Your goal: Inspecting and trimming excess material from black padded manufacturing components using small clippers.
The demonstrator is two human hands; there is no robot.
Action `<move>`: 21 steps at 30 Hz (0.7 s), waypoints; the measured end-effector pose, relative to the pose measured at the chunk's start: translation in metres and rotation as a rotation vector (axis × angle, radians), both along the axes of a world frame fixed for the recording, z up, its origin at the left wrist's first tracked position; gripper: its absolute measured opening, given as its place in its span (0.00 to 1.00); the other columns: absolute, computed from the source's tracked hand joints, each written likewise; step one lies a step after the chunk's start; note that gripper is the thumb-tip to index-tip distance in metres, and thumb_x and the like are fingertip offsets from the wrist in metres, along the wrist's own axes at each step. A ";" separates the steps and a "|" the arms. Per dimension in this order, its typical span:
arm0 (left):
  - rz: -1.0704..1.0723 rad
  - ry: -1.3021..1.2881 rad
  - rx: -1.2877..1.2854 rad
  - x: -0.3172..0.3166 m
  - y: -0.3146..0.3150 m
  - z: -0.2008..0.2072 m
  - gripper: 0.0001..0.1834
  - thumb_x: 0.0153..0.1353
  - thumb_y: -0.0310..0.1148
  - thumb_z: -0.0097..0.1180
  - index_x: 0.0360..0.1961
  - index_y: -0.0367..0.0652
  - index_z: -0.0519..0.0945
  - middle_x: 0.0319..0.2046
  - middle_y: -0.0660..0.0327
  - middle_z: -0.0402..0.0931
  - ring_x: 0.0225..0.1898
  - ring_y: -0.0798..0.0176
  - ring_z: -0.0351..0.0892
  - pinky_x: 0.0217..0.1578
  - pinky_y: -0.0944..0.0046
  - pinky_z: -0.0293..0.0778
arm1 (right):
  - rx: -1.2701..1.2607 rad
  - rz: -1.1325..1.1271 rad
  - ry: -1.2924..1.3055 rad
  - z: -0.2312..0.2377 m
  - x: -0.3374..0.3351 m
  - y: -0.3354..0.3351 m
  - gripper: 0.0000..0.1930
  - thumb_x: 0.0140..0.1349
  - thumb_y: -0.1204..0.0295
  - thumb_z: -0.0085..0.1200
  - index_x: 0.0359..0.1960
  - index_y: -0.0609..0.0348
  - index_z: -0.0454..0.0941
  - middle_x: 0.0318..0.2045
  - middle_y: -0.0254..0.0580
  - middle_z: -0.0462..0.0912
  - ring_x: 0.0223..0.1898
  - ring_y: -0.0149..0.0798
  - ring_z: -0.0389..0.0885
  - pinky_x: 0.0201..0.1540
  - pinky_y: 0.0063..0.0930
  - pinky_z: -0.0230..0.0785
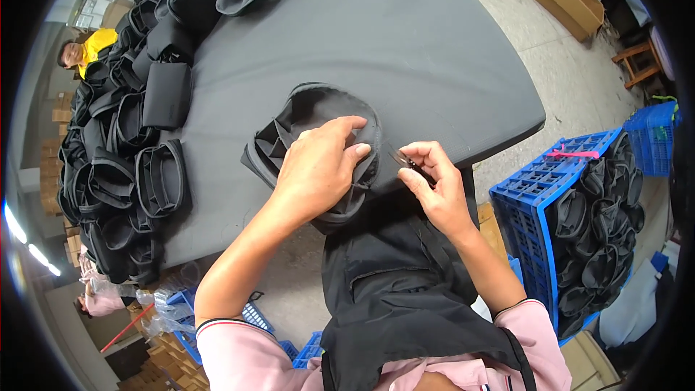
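Observation:
A black zip case (329,105) lies unfolded near the table's front edge, its inside facing up with dividers in one half. My left hand (318,163) lies over it and grips its right-hand rim, thumb and forefinger a little apart; the other fingers are hidden. Just right of the case, my right hand (438,185) is closed round small dark thread snips (411,163), whose thin metal tips point toward the case. The tips are apart from the rim.
Many black cases (166,94) are heaped along the left side of the dark-covered table (441,51). On the right stands a blue crate (521,210) full of similar cases. A cardboard box (568,0) and a wooden stool (637,61) are farther off. Two people are at left.

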State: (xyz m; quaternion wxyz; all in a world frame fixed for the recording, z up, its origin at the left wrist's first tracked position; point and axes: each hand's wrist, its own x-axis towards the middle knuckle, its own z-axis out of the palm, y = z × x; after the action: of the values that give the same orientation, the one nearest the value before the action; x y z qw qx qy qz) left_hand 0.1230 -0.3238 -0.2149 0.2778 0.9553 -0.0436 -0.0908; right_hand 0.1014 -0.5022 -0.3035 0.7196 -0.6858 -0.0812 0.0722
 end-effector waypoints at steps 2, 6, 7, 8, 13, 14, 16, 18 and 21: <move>0.004 0.017 0.009 -0.001 0.001 -0.001 0.17 0.59 0.31 0.54 0.49 0.40 0.74 0.36 0.50 0.78 0.39 0.50 0.78 0.41 0.59 0.72 | 0.074 0.011 0.035 0.002 0.004 0.002 0.12 0.57 0.77 0.55 0.42 0.64 0.70 0.29 0.35 0.75 0.29 0.22 0.71 0.34 0.18 0.66; -0.004 -0.015 0.005 -0.002 0.002 -0.001 0.17 0.59 0.31 0.53 0.49 0.40 0.74 0.36 0.50 0.78 0.40 0.50 0.78 0.41 0.58 0.72 | -0.066 -0.041 -0.131 0.006 0.007 0.005 0.11 0.53 0.78 0.58 0.39 0.63 0.73 0.30 0.39 0.79 0.28 0.28 0.77 0.34 0.20 0.68; -0.002 -0.015 0.003 -0.002 0.003 -0.002 0.17 0.59 0.31 0.53 0.49 0.40 0.74 0.36 0.50 0.78 0.40 0.50 0.78 0.41 0.58 0.72 | -0.068 -0.039 -0.131 0.007 0.008 0.005 0.11 0.53 0.78 0.58 0.39 0.63 0.73 0.30 0.39 0.79 0.28 0.28 0.77 0.34 0.20 0.68; -0.006 -0.019 0.001 -0.003 0.003 -0.002 0.17 0.59 0.31 0.53 0.49 0.40 0.74 0.36 0.50 0.78 0.40 0.50 0.78 0.41 0.58 0.72 | -0.191 -0.065 -0.271 0.009 0.009 0.005 0.11 0.52 0.77 0.59 0.38 0.62 0.74 0.30 0.40 0.79 0.27 0.32 0.77 0.32 0.22 0.68; -0.008 -0.029 -0.002 -0.003 0.004 -0.004 0.17 0.58 0.32 0.53 0.49 0.40 0.74 0.36 0.50 0.78 0.39 0.50 0.78 0.41 0.58 0.72 | -0.449 -0.113 -0.570 0.016 0.012 0.003 0.11 0.49 0.76 0.60 0.36 0.59 0.76 0.27 0.38 0.80 0.24 0.40 0.77 0.27 0.27 0.66; -0.013 -0.036 -0.006 -0.003 0.005 -0.004 0.17 0.58 0.32 0.54 0.49 0.40 0.74 0.36 0.50 0.78 0.39 0.50 0.78 0.41 0.58 0.72 | -0.490 -0.115 -0.614 0.017 0.012 0.002 0.11 0.49 0.76 0.60 0.36 0.59 0.76 0.27 0.38 0.80 0.24 0.39 0.77 0.26 0.27 0.65; -0.018 -0.044 -0.011 -0.003 0.005 -0.005 0.17 0.58 0.32 0.54 0.49 0.39 0.74 0.36 0.49 0.78 0.39 0.50 0.78 0.40 0.58 0.72 | -0.531 -0.117 -0.657 0.019 0.011 0.002 0.11 0.49 0.77 0.59 0.36 0.59 0.76 0.27 0.38 0.80 0.24 0.39 0.77 0.26 0.27 0.64; -0.017 -0.048 -0.029 -0.002 0.005 -0.006 0.17 0.58 0.31 0.54 0.48 0.39 0.74 0.35 0.49 0.78 0.39 0.50 0.78 0.40 0.58 0.72 | -0.636 -0.124 -0.726 0.022 0.011 0.001 0.11 0.48 0.77 0.59 0.36 0.59 0.76 0.25 0.38 0.79 0.25 0.41 0.78 0.26 0.28 0.64; -0.014 -0.037 -0.021 -0.002 0.005 -0.002 0.17 0.58 0.30 0.54 0.48 0.38 0.74 0.35 0.48 0.78 0.39 0.51 0.78 0.37 0.59 0.72 | -0.501 -0.135 -0.684 0.018 0.009 0.001 0.11 0.51 0.79 0.59 0.38 0.60 0.75 0.27 0.38 0.79 0.25 0.34 0.78 0.26 0.25 0.64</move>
State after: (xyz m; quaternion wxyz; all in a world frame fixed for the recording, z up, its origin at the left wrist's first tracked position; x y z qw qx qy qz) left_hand 0.1208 -0.3185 -0.2173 0.2862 0.9536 -0.0563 -0.0745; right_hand 0.1104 -0.5013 -0.2857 0.4655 -0.8276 -0.2500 -0.1893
